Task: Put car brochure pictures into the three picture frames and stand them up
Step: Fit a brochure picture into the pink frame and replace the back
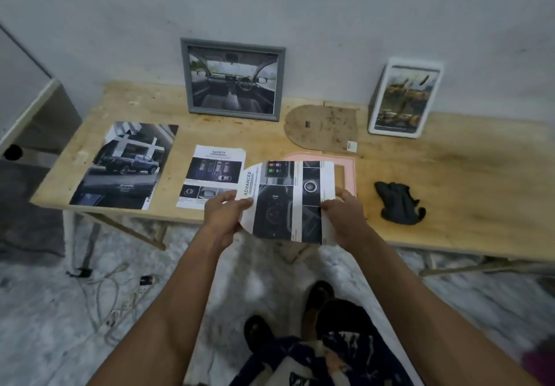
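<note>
I hold a cut brochure picture [285,199], rounded at its left end and headed "ADVANCED", above the table's front edge. My left hand [223,214] pinches its left side and my right hand [345,214] pinches its right side. Under it lies a pink arch-shaped frame [348,172], flat on the table. That frame's brown backing board [324,127] lies just behind it. A grey frame [232,79] with a car-interior picture stands against the wall. A white frame [404,98] with a picture stands at the back right.
On the wooden table [465,175] a large brochure page with a blue truck [126,164] lies at the left, a "SAFETY" page [214,172] beside it. A black cloth [398,202] lies right of my hands. Cables [117,295] trail on the floor.
</note>
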Motion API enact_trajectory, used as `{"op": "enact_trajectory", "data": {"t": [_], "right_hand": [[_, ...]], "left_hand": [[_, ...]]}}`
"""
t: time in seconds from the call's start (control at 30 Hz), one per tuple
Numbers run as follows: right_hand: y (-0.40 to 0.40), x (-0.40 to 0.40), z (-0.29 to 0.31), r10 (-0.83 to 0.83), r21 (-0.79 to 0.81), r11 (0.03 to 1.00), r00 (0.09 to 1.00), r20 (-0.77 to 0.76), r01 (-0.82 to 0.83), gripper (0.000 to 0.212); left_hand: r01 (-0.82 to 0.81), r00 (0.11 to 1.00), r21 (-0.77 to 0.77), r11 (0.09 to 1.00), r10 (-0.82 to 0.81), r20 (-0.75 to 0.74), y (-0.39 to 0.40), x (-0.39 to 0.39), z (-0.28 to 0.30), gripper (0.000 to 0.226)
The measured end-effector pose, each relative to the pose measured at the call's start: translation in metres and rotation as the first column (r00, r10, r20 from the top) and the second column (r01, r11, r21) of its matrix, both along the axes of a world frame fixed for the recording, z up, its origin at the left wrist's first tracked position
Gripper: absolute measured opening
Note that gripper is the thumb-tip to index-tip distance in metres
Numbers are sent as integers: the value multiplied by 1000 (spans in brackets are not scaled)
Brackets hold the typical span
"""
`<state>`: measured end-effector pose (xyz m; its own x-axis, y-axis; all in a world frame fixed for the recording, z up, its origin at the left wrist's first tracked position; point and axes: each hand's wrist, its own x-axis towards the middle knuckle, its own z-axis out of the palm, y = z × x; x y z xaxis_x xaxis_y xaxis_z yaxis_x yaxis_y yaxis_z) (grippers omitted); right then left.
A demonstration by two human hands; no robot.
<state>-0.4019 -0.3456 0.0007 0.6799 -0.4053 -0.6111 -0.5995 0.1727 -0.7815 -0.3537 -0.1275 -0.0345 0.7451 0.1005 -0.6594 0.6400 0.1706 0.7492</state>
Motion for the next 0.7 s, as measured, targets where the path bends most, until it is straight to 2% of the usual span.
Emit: {"op": "enact_trajectory", "data": {"t": [0.2, 0.37, 0.47, 0.57, 0.7], "right_hand": [[-58, 1, -14, -31, -64, 998, 998, -59, 28, 41], [-103, 14, -29, 13, -78, 997, 995, -101, -21, 33], [-120, 24, -42, 24, -129, 991, 992, -126, -41, 37], [-126, 29, -51, 24, -181, 982, 987, -162, -53, 38], [-123, 44, -58, 88, -259, 956, 976, -201, -140, 31]], "left_hand": [[132, 990, 229, 964, -138, 7, -64, 15, -13, 30], [166, 985, 435, 885, -172, -27, -107, 23, -22, 35], [170, 981, 537, 827, -194, -11, -123, 31, -24, 37], [204, 970, 612, 764, -240, -23, -130, 35, -25, 40], [270, 951, 639, 720, -303, -61, -127, 50, -30, 42]]}}
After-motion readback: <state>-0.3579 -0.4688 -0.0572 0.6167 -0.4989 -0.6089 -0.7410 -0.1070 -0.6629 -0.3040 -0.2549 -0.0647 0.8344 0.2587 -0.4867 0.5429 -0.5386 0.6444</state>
